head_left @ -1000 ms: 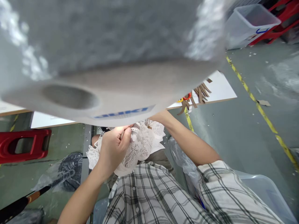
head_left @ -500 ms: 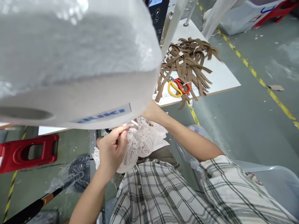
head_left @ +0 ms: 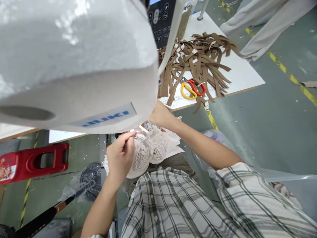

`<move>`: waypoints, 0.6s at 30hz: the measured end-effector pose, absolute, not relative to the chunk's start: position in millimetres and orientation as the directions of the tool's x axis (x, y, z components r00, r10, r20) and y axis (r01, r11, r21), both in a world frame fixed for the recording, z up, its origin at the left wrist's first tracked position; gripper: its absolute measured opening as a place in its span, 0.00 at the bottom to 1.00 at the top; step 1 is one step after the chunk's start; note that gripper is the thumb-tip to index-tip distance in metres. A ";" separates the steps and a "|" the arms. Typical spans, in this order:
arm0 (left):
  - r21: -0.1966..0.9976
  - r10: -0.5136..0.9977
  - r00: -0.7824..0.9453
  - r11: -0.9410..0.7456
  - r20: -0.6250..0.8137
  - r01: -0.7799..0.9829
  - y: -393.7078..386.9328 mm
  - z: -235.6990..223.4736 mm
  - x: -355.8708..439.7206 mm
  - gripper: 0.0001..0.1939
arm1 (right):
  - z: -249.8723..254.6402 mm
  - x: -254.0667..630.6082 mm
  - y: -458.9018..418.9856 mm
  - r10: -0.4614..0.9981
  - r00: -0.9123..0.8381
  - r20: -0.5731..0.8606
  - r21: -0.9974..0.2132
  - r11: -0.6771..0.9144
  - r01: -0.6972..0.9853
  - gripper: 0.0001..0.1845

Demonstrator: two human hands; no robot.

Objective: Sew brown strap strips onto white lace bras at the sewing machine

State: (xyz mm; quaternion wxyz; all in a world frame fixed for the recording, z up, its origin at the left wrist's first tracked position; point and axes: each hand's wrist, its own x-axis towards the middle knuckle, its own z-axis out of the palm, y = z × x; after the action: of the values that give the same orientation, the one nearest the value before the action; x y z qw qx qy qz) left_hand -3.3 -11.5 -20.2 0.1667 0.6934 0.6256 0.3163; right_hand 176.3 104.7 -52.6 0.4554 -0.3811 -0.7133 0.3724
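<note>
A white lace bra (head_left: 141, 155) hangs over my lap below the head of a JUKI sewing machine (head_left: 106, 89). My left hand (head_left: 121, 155) pinches the bra's upper edge between thumb and forefinger, by a scalloped trim. My right hand (head_left: 159, 114) reaches in beneath the machine head on the other side of the lace. The machine covers its fingers, so I cannot see what they hold. Needle and stitching area are also hidden behind the machine head.
Brown fabric strips (head_left: 200, 62) with white tags lie piled on the white table (head_left: 244, 77), with red-and-yellow scissors (head_left: 193, 89) at their front. A control panel (head_left: 162, 23) stands behind. A red stool (head_left: 34, 162) is at left; a person's legs (head_left: 267, 26) are at upper right.
The whole view has shifted slightly, showing more of the control panel. The other person's legs now stand farther into view at upper right. My hands keep nearly the same pose on the lace.
</note>
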 end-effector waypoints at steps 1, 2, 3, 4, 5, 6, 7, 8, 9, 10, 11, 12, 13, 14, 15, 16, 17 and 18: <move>0.630 0.973 0.015 -0.160 0.230 0.760 -11.6 -20.2 -3.6 0.12 | -51.7 176.0 104.0 0.884 -0.289 0.366 -0.881 0.430 0.199 0.04; 0.632 0.973 0.013 -0.160 0.231 0.758 -11.8 -20.3 -3.9 0.12 | -51.1 175.7 103.4 0.885 -0.285 0.367 -0.883 0.428 0.194 0.04; 0.634 0.973 0.010 -0.159 0.232 0.757 -11.9 -20.3 -4.3 0.12 | -50.8 175.4 103.0 0.886 -0.282 0.369 -0.884 0.428 0.189 0.04; 0.636 0.972 0.007 -0.157 0.233 0.756 -12.1 -20.5 -4.7 0.11 | -50.7 175.1 102.8 0.885 -0.280 0.371 -0.883 0.430 0.187 0.04; 0.639 0.973 0.001 -0.154 0.233 0.754 -12.3 -20.7 -5.2 0.11 | -50.8 174.7 102.8 0.885 -0.279 0.372 -0.883 0.430 0.187 0.04; 0.642 0.972 -0.003 -0.151 0.233 0.752 -12.4 -21.2 -5.9 0.11 | -51.1 174.5 103.0 0.886 -0.281 0.370 -0.884 0.429 0.187 0.04; 0.646 0.972 -0.007 -0.151 0.235 0.748 -12.5 -21.8 -6.7 0.11 | -51.5 174.2 103.2 0.886 -0.282 0.367 -0.884 0.427 0.190 0.04; 0.649 0.971 -0.009 -0.152 0.239 0.746 -12.5 -22.7 -7.6 0.11 | -52.0 174.0 103.6 0.887 -0.282 0.365 -0.884 0.425 0.195 0.04; 0.650 0.969 -0.011 -0.156 0.245 0.744 -12.5 -23.8 -8.6 0.11 | -52.5 173.9 104.1 0.888 -0.279 0.364 -0.882 0.425 0.202 0.04; 0.649 0.967 -0.011 -0.161 0.253 0.744 -12.4 -25.0 -9.7 0.11 | -53.0 173.7 104.7 0.888 -0.277 0.366 -0.880 0.427 0.206 0.04; 0.646 0.965 -0.011 -0.167 0.262 0.745 -12.3 -26.3 -10.9 0.11 | -53.4 173.5 105.3 0.887 -0.277 0.370 -0.878 0.431 0.209 0.04; 0.643 0.963 -0.011 -0.172 0.270 0.747 -12.2 -27.5 -12.0 0.11 | -53.7 173.3 105.8 0.885 -0.279 0.373 -0.875 0.436 0.212 0.04; 0.641 0.960 -0.012 -0.177 0.280 0.747 -12.2 -28.8 -13.1 0.11 | -53.9 173.0 106.2 0.883 -0.281 0.375 -0.873 0.439 0.214 0.03; 0.641 0.957 -0.014 -0.183 0.289 0.745 -12.1 -29.9 -14.2 0.11 | -53.7 172.6 106.4 0.882 -0.285 0.375 -0.872 0.440 0.215 0.03; 0.643 0.955 -0.015 -0.187 0.296 0.743 -12.0 -30.9 -15.1 0.11 | -53.2 172.1 106.3 0.883 -0.286 0.373 -0.872 0.439 0.215 0.03; 0.645 0.954 -0.015 -0.190 0.298 0.740 -12.0 -31.8 -15.9 0.11 | -52.4 171.5 105.8 0.885 -0.282 0.371 -0.874 0.436 0.217 0.02; 0.649 0.955 -0.015 -0.190 0.298 0.737 -11.8 -32.4 -16.4 0.11 | -51.3 170.8 104.9 0.889 -0.275 0.367 -0.876 0.429 0.219 0.01; 0.653 0.956 -0.017 -0.188 0.294 0.733 -11.7 -32.8 -16.5 0.11 | -50.0 170.2 103.7 0.893 -0.268 0.361 -0.879 0.422 0.222 0.01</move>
State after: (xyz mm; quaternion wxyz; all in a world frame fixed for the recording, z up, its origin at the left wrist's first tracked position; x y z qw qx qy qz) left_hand -16.5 -11.7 -32.8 0.1560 0.6834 0.6178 0.3563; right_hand 170.2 103.7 -50.0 0.4590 -0.3942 -0.7072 0.3656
